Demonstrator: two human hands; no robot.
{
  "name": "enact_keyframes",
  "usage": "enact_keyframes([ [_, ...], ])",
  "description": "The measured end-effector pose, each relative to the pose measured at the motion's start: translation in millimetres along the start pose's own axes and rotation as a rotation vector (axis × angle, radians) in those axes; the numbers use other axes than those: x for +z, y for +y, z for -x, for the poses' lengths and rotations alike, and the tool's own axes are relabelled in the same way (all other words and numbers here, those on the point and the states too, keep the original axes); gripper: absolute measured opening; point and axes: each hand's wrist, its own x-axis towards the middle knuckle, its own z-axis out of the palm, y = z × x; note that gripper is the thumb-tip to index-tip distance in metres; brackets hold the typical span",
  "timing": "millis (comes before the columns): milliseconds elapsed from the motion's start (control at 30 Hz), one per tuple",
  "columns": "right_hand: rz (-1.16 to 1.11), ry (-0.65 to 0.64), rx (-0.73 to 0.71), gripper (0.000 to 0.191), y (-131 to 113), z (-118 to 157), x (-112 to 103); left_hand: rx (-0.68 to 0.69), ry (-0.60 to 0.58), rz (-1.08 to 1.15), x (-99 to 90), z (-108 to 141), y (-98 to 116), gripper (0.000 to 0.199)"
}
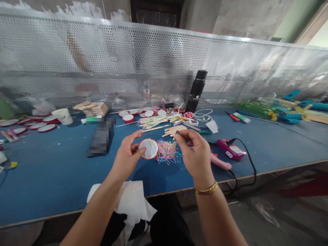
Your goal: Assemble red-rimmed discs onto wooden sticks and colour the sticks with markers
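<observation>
My left hand [129,150] grips a round white disc with a red rim [150,149], thumb on its face, tilted toward me. Thin lines cross the white face. Between the thumb and fingers of my right hand [194,150] is a short flat wooden stick [174,149], its upper end greenish and partly covered by the fingertips. Behind and between both hands lies a pile of small pastel rubber bands [165,150]. Just past the pile rest loose wooden sticks [174,130]. The disc and the stick are apart from each other.
A purple device [231,149] with a black cable and a pink-handled tool [220,162] lie at right. Behind stands a black bottle [196,92]. More red-rimmed discs [46,128] and a white cup [63,116] are at left. White paper [132,196] hangs over the front edge.
</observation>
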Motion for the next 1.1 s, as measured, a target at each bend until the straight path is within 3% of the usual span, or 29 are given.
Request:
enact_keyframes([
  [67, 0.019, -0.004, 0.008, 0.007, 3.5, -1.4, 8.9, -0.004, 0.055, 0.029, -0.2, -0.3, 0.3, 0.058],
  [200, -0.014, 0.033, 0.053, 0.008, 13.6, -6.2, 28.0, -0.061, 0.015, 0.100, -1.2, 1.8, 1.7, 0.037],
  [433, -0.149, -0.047, 0.088, 0.010, 18.7, -8.0, 50.1, -0.045, 0.018, 0.083, -3.9, 5.5, 0.7, 0.030],
  [867, -0.134, -0.186, 0.056, 0.011, 17.5, -2.8, 60.7, 0.148, 0.017, -0.210, -1.4, 7.8, 5.4, 0.015],
  [1100, -0.139, -0.221, 0.029, 0.014, 14.6, -0.9, 62.8, 0.165, 0.034, -0.206, -2.2, 8.1, 7.2, 0.014],
])
